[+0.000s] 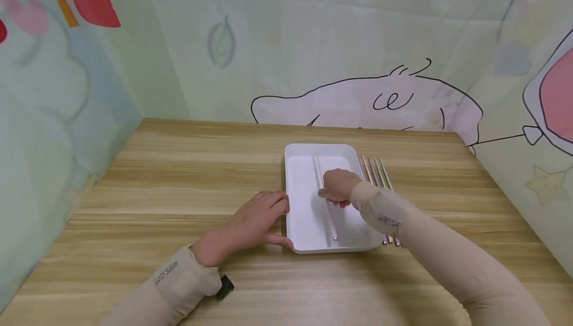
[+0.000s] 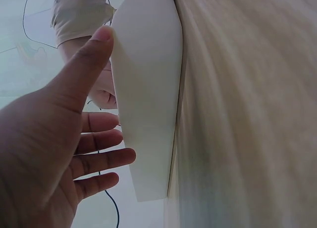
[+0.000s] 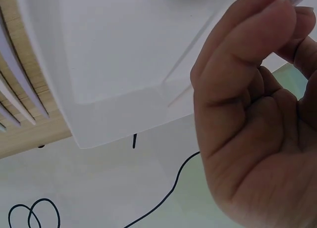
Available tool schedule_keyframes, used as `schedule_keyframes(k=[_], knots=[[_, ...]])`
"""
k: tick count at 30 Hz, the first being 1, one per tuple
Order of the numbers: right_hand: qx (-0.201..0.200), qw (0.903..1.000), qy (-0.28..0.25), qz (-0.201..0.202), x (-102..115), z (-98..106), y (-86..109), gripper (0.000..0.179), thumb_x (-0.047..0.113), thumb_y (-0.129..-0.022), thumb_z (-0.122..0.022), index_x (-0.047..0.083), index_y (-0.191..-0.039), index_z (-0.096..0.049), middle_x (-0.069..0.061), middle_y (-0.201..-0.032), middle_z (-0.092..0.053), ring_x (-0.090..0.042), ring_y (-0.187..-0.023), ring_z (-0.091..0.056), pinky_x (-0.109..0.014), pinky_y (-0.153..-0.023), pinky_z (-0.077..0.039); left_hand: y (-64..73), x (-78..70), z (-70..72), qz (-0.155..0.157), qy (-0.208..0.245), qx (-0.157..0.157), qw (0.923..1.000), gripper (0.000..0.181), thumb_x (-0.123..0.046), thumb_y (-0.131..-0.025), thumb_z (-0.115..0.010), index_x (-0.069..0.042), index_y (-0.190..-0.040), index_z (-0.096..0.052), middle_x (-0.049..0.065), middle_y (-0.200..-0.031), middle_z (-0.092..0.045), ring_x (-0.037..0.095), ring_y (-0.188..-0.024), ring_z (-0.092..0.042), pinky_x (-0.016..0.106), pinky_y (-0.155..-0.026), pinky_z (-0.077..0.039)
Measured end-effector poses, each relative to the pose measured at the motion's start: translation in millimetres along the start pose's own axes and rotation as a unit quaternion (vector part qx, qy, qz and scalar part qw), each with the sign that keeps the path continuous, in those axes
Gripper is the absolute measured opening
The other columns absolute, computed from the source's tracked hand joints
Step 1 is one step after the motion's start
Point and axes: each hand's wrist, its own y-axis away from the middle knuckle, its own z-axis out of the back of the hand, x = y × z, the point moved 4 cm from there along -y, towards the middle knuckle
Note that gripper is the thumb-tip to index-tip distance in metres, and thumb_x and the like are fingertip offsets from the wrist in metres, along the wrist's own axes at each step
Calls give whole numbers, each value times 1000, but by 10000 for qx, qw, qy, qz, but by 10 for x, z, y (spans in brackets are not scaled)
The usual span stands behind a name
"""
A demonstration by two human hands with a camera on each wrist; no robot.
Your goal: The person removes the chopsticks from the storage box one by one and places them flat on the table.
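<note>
My right hand is over the white tray, pinching a slim pale chopstick between thumb and curled fingers. The chopstick runs lengthwise along the tray, its shiny end toward me. In the right wrist view the fingers are bent and hide most of it. My left hand is at the tray's left side, thumb by the near corner and fingers along the rim. Seen from the left wrist, its fingers are spread and relaxed beside the tray wall.
Several coloured chopsticks lie side by side just right of the tray, partly hidden under my right forearm. The wooden table ends at a printed cloth backdrop behind and on both sides.
</note>
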Motion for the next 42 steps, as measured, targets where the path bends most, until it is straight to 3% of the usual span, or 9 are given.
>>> schedule_keyframes(k=[18,42], knots=[[-142,9989,-257,356,-319,29,113,34,22,-86,-47,11,-55,-53,3,-48,-49,-8,-39,-48,-17,-36,-38,0,-3,-21,-38,-58,-64,10000,62,-61,-59,-68,-9,-88,-49,-2,-91,-48,14,-86,-48,31,-89,-44],[49,9983,-385,444,-654,96,227,32,19,-86,-43,12,-54,-49,4,-47,-45,-7,-39,-48,-18,-39,-43,-2,20,-20,-61,63,-66,9999,62,-60,-59,-69,-8,-88,-50,-2,-89,-48,13,-83,-46,32,-87,-45]])
